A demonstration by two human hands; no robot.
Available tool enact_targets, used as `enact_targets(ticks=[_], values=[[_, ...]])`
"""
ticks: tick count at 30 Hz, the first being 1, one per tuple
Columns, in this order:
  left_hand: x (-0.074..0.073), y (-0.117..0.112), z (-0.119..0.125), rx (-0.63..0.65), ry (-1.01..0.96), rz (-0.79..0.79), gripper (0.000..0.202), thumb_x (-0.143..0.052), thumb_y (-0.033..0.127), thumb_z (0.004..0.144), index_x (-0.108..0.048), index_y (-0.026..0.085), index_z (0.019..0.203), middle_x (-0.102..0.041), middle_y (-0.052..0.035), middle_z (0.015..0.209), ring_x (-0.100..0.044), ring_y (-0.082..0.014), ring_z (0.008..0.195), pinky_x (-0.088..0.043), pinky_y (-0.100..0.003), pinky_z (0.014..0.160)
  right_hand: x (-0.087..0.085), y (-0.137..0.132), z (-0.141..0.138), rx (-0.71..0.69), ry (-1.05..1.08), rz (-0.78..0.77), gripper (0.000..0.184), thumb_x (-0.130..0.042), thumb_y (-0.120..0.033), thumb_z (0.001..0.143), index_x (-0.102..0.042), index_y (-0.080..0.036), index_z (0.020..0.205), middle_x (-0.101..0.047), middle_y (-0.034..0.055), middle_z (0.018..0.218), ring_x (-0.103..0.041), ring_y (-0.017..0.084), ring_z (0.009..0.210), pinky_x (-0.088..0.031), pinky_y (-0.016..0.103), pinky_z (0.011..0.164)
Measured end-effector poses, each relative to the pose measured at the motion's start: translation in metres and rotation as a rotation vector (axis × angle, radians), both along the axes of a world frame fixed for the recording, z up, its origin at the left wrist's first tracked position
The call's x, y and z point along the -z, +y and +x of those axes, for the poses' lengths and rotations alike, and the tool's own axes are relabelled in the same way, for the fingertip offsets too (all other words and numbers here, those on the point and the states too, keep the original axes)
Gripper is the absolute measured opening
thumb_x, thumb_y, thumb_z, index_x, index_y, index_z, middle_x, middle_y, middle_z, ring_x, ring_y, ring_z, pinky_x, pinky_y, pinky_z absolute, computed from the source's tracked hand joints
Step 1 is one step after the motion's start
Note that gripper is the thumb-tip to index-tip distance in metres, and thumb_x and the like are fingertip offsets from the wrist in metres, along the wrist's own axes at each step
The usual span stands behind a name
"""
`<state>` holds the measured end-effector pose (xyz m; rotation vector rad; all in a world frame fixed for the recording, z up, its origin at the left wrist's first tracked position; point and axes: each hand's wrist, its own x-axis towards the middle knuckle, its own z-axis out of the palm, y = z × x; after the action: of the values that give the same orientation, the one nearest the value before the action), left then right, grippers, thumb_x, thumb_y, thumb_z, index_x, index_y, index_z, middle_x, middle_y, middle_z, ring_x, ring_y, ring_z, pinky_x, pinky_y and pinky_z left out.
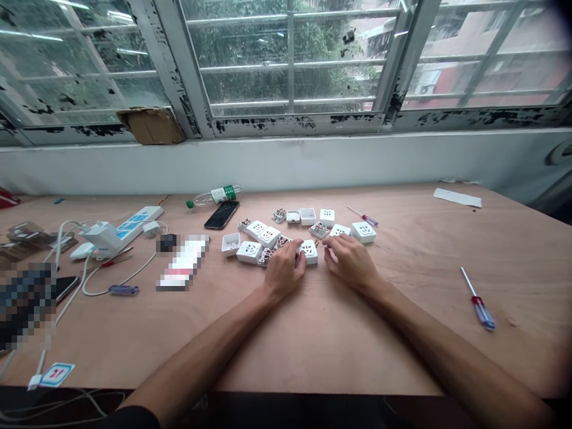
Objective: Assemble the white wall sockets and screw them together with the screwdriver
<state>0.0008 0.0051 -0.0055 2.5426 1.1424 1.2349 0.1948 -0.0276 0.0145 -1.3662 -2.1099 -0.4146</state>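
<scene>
My left hand rests on the table with curled fingers at the left side of a white socket, thumb in front of it. Its fingers partly cover an opened socket part with copper-coloured contacts. To the right, my right hand has bent fingers, thumb and forefinger apart, with nothing visible between them. Near its fingertips lies a small copper-coloured piece. Just behind that hand sit another socket and a socket at the right end.
Several more sockets, an empty housing and a square housing lie around. Screwdrivers lie at the back and right. Left are a phone, a bottle and a power strip with cables.
</scene>
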Motion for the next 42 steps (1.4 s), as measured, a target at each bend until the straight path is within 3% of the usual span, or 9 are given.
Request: enact_targets(ticks=[6,14,20,27,42], values=[[-0.002,-0.001,0.001,0.012,0.032,0.064,0.025,-0.052,0.014,0.092,-0.054,0.016,0.117,-0.072,-0.0086,0.103,-0.069,-0.0222,0.09,-0.056,-0.039,0.086,-0.004,0.001,0.012,0.174,-0.171,-0.227,0.025,-0.043,-0.013,0.09,-0.064,-0.014,0.103,-0.072,0.0105,0.088,-0.063,0.023,0.084,-0.039,0.033,0.072],[-0.004,-0.003,0.002,0.059,0.098,0.108,0.031,-0.06,0.025,0.09,-0.054,0.016,0.119,-0.069,-0.0105,0.112,-0.066,-0.0261,0.103,-0.052,-0.044,0.093,-0.008,-0.003,0.007,0.257,-0.197,-0.308,0.025,-0.043,-0.011,0.088,-0.064,-0.015,0.101,-0.072,0.011,0.095,-0.063,0.022,0.084,-0.035,0.031,0.069],[-0.006,-0.005,0.005,0.067,0.171,0.095,0.035,-0.063,0.027,0.088,-0.054,0.016,0.12,-0.068,-0.0114,0.116,-0.063,-0.0273,0.11,-0.05,-0.045,0.097,-0.005,0.001,0.009,0.243,-0.207,-0.32,0.029,-0.041,-0.007,0.087,-0.064,-0.014,0.103,-0.072,0.0123,0.096,-0.064,0.023,0.086,-0.035,0.032,0.069],[-0.006,-0.004,0.011,-0.009,0.222,0.138,0.04,-0.066,0.033,0.089,-0.053,0.014,0.121,-0.069,-0.0128,0.113,-0.064,-0.0282,0.106,-0.05,-0.046,0.095,-0.006,0.001,0.011,0.23,-0.203,-0.347,0.032,-0.038,-0.005,0.088,-0.063,-0.014,0.106,-0.073,0.0114,0.096,-0.065,0.022,0.086,-0.035,0.031,0.067],[-0.005,-0.003,0.007,-0.057,0.173,0.087,0.039,-0.066,0.039,0.088,-0.056,0.016,0.117,-0.069,-0.0118,0.107,-0.064,-0.0286,0.104,-0.05,-0.045,0.09,-0.007,0.0,0.013,0.134,-0.153,-0.32,0.02,-0.045,-0.007,0.085,-0.06,-0.017,0.095,-0.07,0.0081,0.092,-0.061,0.021,0.088,-0.036,0.03,0.07]])
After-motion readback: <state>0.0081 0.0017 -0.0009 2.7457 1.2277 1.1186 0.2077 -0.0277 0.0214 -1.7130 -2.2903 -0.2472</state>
